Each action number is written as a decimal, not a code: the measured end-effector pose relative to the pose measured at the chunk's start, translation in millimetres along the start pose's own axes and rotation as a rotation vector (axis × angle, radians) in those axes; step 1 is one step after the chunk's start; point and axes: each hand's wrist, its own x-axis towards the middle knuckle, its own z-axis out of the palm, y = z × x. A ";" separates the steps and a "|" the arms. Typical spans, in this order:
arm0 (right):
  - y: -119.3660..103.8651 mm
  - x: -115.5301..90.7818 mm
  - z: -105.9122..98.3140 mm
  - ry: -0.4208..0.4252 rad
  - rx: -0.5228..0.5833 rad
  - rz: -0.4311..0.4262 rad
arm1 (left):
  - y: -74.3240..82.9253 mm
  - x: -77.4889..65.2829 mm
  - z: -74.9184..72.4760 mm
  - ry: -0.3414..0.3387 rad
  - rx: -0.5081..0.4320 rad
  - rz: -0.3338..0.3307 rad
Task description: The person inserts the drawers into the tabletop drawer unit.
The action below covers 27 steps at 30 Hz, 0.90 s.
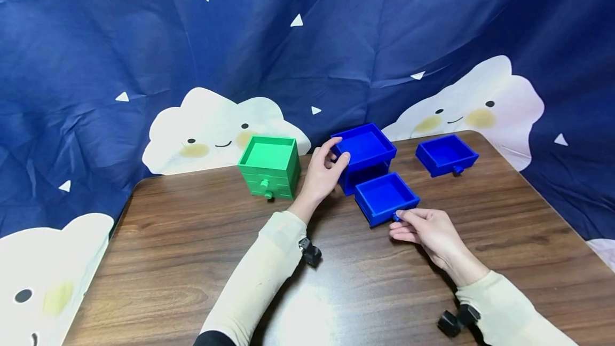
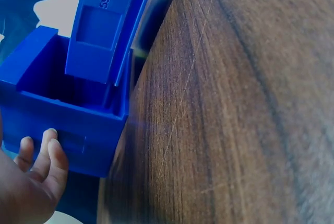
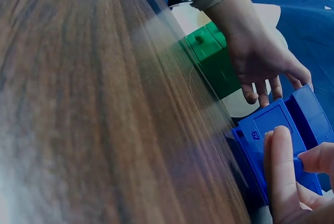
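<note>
A blue cabinet [image 1: 367, 146] with a shallow open tray top stands near the table's back edge, a dark slot in its front. My left hand [image 1: 324, 170] holds it by its left side, the thumb near the front top edge. In the left wrist view several fingers [image 2: 52, 156] lie against the cabinet's side wall [image 2: 94, 140]. A blue drawer [image 1: 386, 196] sits in front of the slot; whether its back end is inside the slot, I cannot tell. My right hand [image 1: 432, 231] pinches the drawer's small knob [image 3: 298, 165] between thumb and fingers.
Left of the blue cabinet stands a green cabinet [image 1: 269, 167] with small front knobs. A second blue drawer [image 1: 447, 154] lies at the back right of the wooden table [image 1: 192, 260]. Behind the table hangs a blue cloth [image 1: 336, 41] with white clouds.
</note>
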 end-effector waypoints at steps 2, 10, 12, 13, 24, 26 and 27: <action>-0.1 0.9 0.5 -0.007 0.007 0.001 | 0.3 0.6 0.1 -0.002 0.006 0.003; 0.4 4.8 5.1 -0.023 0.028 0.008 | -0.3 2.0 0.6 -0.001 0.006 0.008; 0.2 5.8 5.8 -0.022 0.025 0.005 | -0.8 2.0 0.8 -0.001 0.006 0.007; 0.1 6.2 6.3 -0.022 0.026 0.004 | -1.0 2.0 0.9 -0.001 0.008 0.007; -1.1 10.9 12.0 -0.025 0.026 -0.006 | -1.0 0.7 -0.2 0.003 0.009 0.015; -1.3 11.5 12.8 -0.025 0.031 -0.007 | -1.4 0.8 -0.2 0.004 0.010 0.016; -1.3 11.7 13.1 -0.025 0.034 -0.006 | -1.6 0.8 -0.2 0.003 0.010 0.015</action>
